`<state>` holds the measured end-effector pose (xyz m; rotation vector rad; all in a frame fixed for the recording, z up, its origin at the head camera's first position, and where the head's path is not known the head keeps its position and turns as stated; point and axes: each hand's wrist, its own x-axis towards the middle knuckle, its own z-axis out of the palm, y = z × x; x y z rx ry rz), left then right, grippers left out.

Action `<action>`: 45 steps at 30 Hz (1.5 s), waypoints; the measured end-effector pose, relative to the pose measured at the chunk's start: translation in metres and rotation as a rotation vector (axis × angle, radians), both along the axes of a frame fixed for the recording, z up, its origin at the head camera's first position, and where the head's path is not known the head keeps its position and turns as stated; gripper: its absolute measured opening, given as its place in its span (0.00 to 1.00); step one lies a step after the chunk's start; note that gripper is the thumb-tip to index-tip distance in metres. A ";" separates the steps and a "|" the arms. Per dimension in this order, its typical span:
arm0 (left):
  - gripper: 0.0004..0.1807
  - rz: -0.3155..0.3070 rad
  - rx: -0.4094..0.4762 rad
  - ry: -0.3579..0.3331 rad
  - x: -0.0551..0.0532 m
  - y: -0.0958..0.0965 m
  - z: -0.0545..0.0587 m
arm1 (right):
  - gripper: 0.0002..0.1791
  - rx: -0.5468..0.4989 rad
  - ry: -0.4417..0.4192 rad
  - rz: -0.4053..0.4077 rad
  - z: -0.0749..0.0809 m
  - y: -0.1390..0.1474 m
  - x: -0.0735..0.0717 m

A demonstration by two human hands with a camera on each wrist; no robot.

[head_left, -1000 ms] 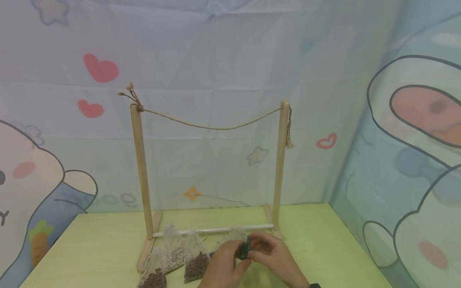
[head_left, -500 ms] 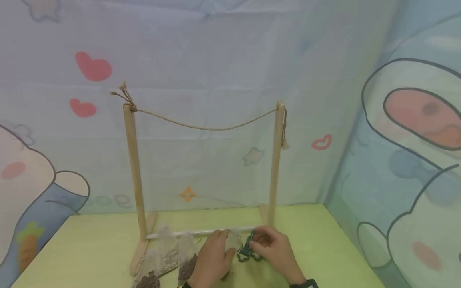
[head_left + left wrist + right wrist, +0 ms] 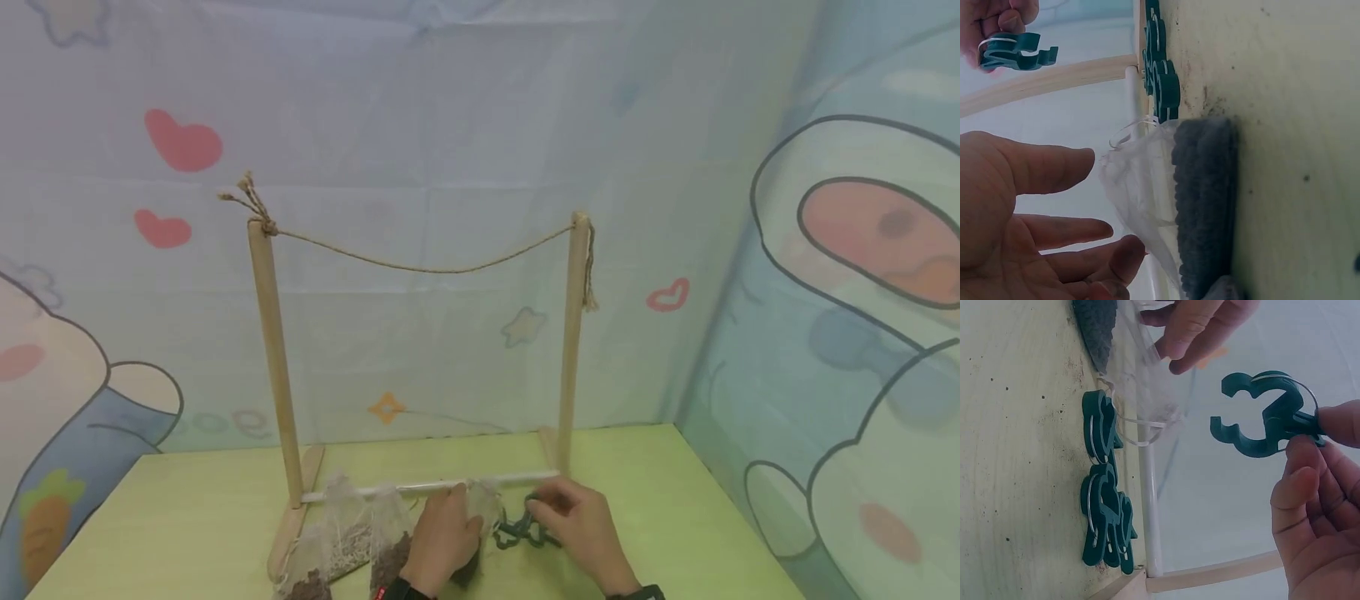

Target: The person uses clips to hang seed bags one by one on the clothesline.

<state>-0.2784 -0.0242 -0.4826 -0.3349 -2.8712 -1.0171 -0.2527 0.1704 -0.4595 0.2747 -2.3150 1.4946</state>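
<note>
My right hand [image 3: 585, 525] pinches a green plastic spring clip [image 3: 1280, 420] by its handle end, between thumb and fingers. The clip's curved jaws point towards the left hand, with a gap between their tips. My left hand [image 3: 446, 529] is beside a sheer drawstring bag [image 3: 1138, 181] with dark grains in its bottom. In the left wrist view its thumb and fingers spread near the bag's gathered top, without a visible grip. Several more green clips [image 3: 1099, 506] lie on the table between the hands, next to the bag.
Behind the hands stands a wooden frame [image 3: 273, 358] with a sagging rope [image 3: 420, 269] between its post tops and a white rod [image 3: 408, 487] low down. More sheer bags [image 3: 390, 546] with grains lie left of my left hand. A printed cloth [image 3: 420, 125] hangs behind.
Both hands were together around green clips. They have parted: the left moved to the bag, and clips now lie on the table. The right hand keeps one clip. The head view shifted slightly.
</note>
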 end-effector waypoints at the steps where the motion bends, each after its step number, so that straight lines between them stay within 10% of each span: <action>1: 0.27 -0.006 0.002 -0.004 -0.001 0.000 -0.002 | 0.06 -0.002 -0.010 -0.006 0.001 -0.001 0.001; 12: 0.24 -0.015 0.056 0.024 -0.008 -0.003 -0.011 | 0.05 -0.014 -0.017 0.007 0.007 -0.004 0.005; 24: 0.05 0.019 0.074 0.198 0.013 -0.019 0.015 | 0.03 0.020 -0.018 0.064 0.005 0.002 0.002; 35: 0.07 -0.161 0.141 0.347 0.022 -0.022 0.056 | 0.08 0.051 0.228 0.202 0.074 0.013 -0.001; 45: 0.08 -0.179 0.159 0.491 0.018 -0.018 0.112 | 0.08 0.145 0.490 0.192 0.153 0.019 -0.003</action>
